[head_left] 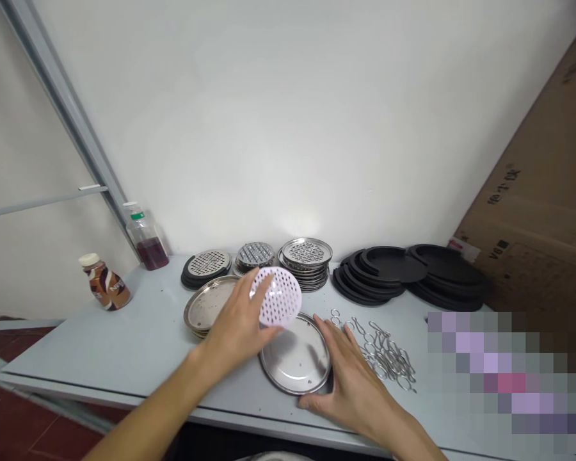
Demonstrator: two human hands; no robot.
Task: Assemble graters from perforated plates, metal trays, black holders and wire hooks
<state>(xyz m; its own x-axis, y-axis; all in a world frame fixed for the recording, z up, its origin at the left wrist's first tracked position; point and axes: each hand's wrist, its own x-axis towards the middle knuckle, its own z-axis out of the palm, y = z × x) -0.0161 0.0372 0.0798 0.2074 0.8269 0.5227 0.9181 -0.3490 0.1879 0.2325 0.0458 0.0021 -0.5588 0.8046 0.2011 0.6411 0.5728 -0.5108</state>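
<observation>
The left hand (240, 328) pinches the white perforated disc (276, 296) by its lower left edge only, so the grip looks thin. A slip could drop the disc onto the steel plate (295, 358) below it, or send it rolling toward the front edge of the table (125, 349), which is close. The fingers are closed on that edge, with the index finger laid across the disc's face. The disc is held tilted up in the air, just above the far rim of the plate.

The right hand (352, 378) lies flat and open, fingers spread. Its fingertips are on the plate's right rim and its thumb is at the near rim; it touches the plate without gripping it. A push from this hand could slide the smooth plate off the near edge, or sideways into the loose wire hooks and rings (386, 355) just beside it, scattering them.

To the left of the plate sits a stack of similar plates (204, 307). Behind, along the wall, stand three piles of perforated metal discs (306, 255), and to their right are heaps of black rings (388, 272). Well apart on the left are a brown bottle (105, 282) and a bottle of red liquid (146, 242). A cardboard box (537, 192) leans at the right
</observation>
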